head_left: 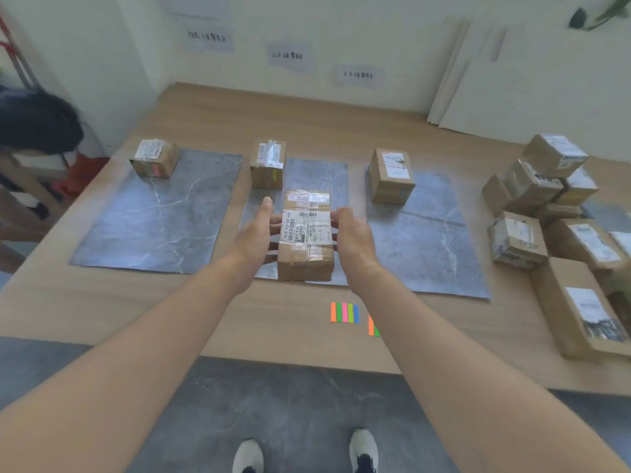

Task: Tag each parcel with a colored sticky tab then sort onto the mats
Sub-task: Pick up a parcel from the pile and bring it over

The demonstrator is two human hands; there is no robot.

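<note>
A long cardboard parcel (306, 233) with white labels is held over the middle grey mat (317, 175). My left hand (257, 233) holds its left side, thumb up, and my right hand (351, 233) holds its right side. A parcel with a yellow-green tab (267, 163) stands at the back of the middle mat. A parcel with a pink tab (154, 158) sits on the left mat (160, 213). Another parcel, with a blue tab (391, 175), sits on the right mat (426, 233). Colored sticky tabs (345, 313) lie on the table near its front edge.
A pile of several untagged parcels (546, 206) fills the table's right side. A few more tabs (373, 326) lie beside my right forearm. Paper signs (288, 56) hang on the wall behind the mats. Another person (34, 124) is at the far left.
</note>
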